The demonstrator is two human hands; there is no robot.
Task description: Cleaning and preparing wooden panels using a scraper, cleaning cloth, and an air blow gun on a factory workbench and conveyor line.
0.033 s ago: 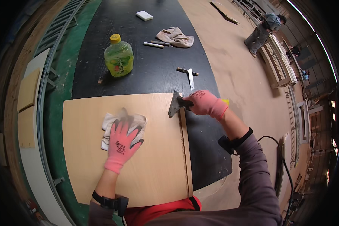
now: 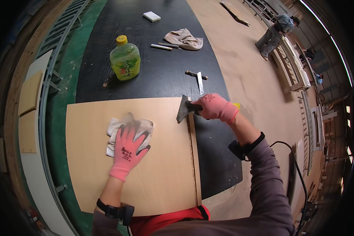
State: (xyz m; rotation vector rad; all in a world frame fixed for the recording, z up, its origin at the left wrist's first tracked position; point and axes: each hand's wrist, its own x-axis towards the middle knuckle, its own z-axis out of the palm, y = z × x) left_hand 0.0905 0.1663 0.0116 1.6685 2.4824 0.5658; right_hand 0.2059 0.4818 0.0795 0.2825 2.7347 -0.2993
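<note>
The pale wooden panel (image 2: 161,169) is laid flat on the black table (image 2: 220,157), and every place here is taken from it. On the panel's left half, a crumpled whitish cloth (image 2: 146,126) is covered by the left hand (image 2: 128,151), which is gloved in pink with dark fingertips. Its fingers are spread apart over the cloth; how hard it is pressed down cannot be told.

At the panel's far right corner, a scraper (image 2: 183,108) with a broad grey blade is held by the right hand (image 2: 214,106), also gloved in pink. Its fingers are curled around the dark handle, and the blade is placed over the panel's right edge; whether the wood is touched by it cannot be told. Along that same edge, a narrow strip (image 2: 192,153) is seen.

Beyond the panel's far edge, a yellow-capped bottle (image 2: 125,63) is stood upright, toward the left. Farther beyond are set a white block (image 2: 152,16), a second cloth (image 2: 183,39) and a white stick (image 2: 161,47). Just beyond the far right corner, a thin pale blade (image 2: 200,83) is laid against a dark rod (image 2: 190,73). Well apart from the panel, to the far right, a person (image 2: 277,35) is seen standing.
</note>
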